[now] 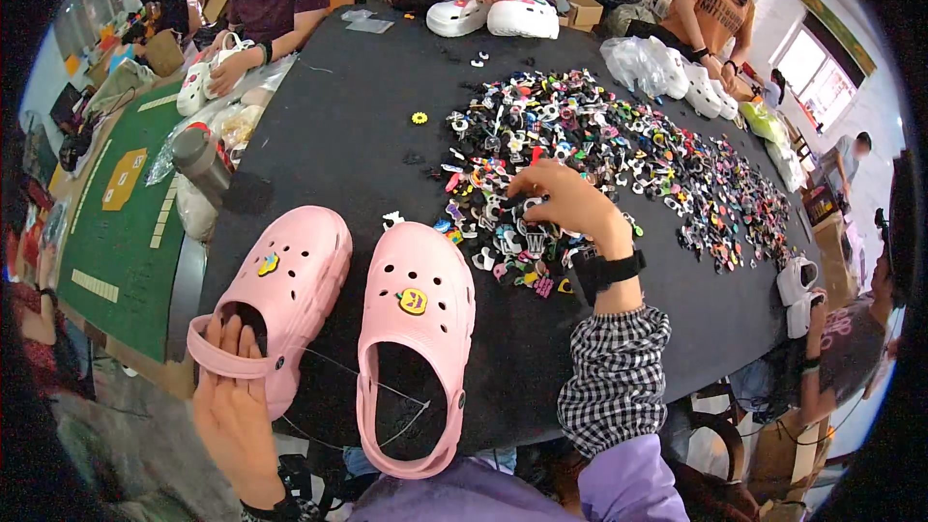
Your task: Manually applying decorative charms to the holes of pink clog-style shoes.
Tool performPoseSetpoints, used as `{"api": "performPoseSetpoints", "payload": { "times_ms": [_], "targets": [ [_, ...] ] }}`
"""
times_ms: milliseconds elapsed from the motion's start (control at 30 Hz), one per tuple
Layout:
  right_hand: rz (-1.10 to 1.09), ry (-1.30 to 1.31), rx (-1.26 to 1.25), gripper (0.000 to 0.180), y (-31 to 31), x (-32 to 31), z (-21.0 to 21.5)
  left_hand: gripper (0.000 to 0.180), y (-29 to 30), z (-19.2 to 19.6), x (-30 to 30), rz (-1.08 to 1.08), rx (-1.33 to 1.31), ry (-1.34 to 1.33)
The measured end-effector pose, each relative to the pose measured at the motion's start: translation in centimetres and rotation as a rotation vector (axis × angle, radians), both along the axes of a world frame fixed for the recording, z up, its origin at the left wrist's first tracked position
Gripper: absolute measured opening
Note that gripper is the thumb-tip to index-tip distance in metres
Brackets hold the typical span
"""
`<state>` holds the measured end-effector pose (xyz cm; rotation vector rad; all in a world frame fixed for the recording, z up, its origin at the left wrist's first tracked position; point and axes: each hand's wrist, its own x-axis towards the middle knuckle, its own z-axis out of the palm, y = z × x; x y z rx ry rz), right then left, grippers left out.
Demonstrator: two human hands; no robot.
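Two pink clogs lie side by side on the black table before me. The left clog bears a small yellow-and-blue charm on its upper. My left hand has its fingers inside that shoe's heel opening, behind the strap, holding it. On the right clog sits a yellow charm with a dark mark; neither hand touches this shoe. Over the near left part of a heap of shoe charms reaches my right hand. Its fingers are curved, thumb and forefinger apart, with nothing plainly held.
A lone yellow round charm lies left of the heap. Across the table, a person handles white clogs. More white clogs stand at the far right. A grey bottle is by the left edge, beside a green table.
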<state>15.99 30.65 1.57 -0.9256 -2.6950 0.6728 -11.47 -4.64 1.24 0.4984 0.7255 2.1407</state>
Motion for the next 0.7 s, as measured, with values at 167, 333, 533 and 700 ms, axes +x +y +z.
{"api": "performPoseSetpoints", "payload": {
  "times_ms": [167,333,533,700],
  "targets": [
    [-0.2,0.132,-0.019,0.021,0.4,1.3,-0.2,0.049,-1.1,-0.4,1.0,0.426,-0.228,0.2],
    [-0.227,0.559,-0.669,0.023,0.7,4.5,-0.4,0.044,-1.2,-0.7,2.6,0.578,-0.319,0.344],
    [-0.154,0.766,-0.821,0.029,-0.3,4.7,1.2,0.046,-2.1,-2.0,2.9,0.721,-0.332,0.55],
    [-0.171,0.774,-0.861,0.027,-0.7,4.5,1.6,0.047,-1.0,0.9,5.8,0.191,-0.051,0.764]
  ]
}}
